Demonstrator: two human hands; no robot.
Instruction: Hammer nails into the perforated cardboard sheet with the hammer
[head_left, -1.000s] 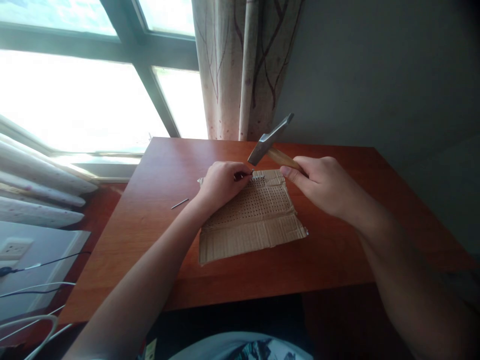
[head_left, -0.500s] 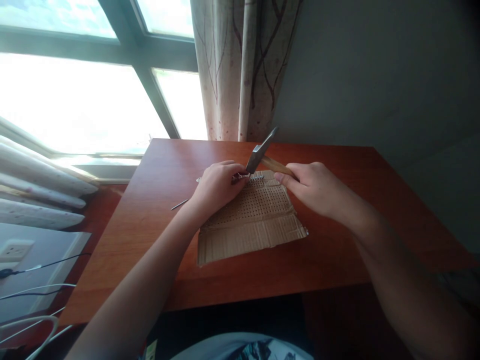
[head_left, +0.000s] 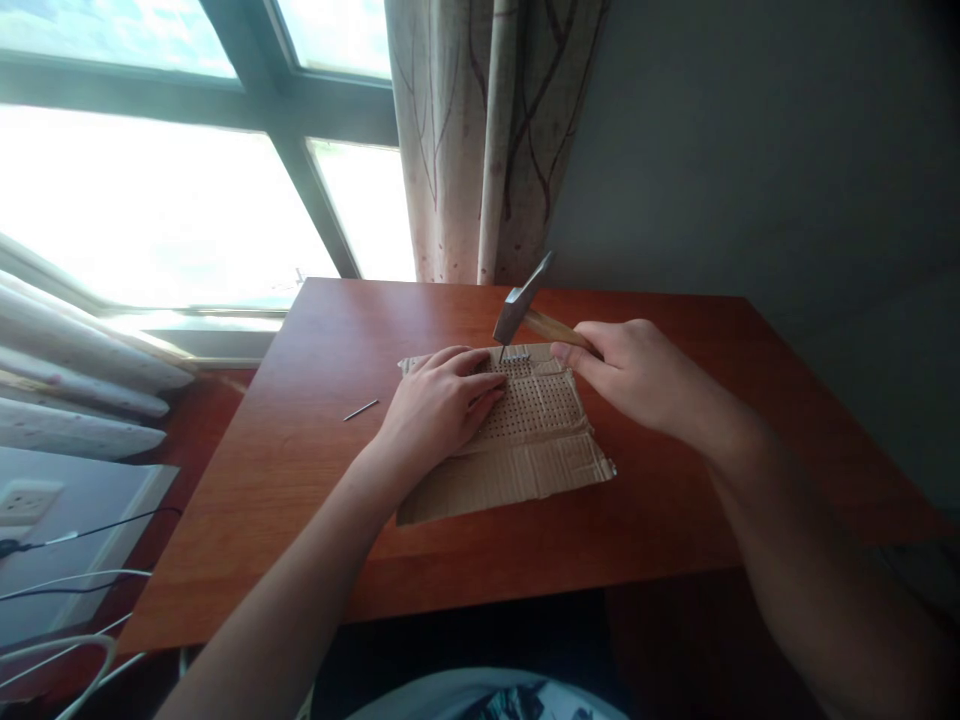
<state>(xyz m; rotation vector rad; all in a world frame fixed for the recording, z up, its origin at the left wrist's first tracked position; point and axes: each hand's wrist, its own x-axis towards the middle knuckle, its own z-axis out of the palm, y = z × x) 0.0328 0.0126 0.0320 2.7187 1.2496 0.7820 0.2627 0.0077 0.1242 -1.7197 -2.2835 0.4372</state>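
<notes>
My right hand (head_left: pixel 637 370) is wrapped round the wooden handle of a hammer (head_left: pixel 514 310). Under the hammer's face a thin nail (head_left: pixel 502 353) stands upright at the far part of a cardboard sheet (head_left: pixel 510 480). Rows of small holes cover much of the sheet, and several silvery nail heads (head_left: pixel 517 357) sit in a short row just right of the upright nail. My left hand (head_left: pixel 442 400) lies flat on the left half of the cardboard, fingers spread and pointing right, hiding the part beneath it.
A loose nail (head_left: pixel 361 410) lies on the reddish wooden table (head_left: pixel 300 450), left of the cardboard. Beyond the table stand a window (head_left: pixel 150 200) and a patterned curtain (head_left: pixel 457 150). Cables (head_left: pixel 67 585) and a wall socket (head_left: pixel 28 502) are at the lower left.
My left hand has let go near the nail, moved back toward me and flattened onto the cardboard. The nail now shows below the hammer head, which has barely moved.
</notes>
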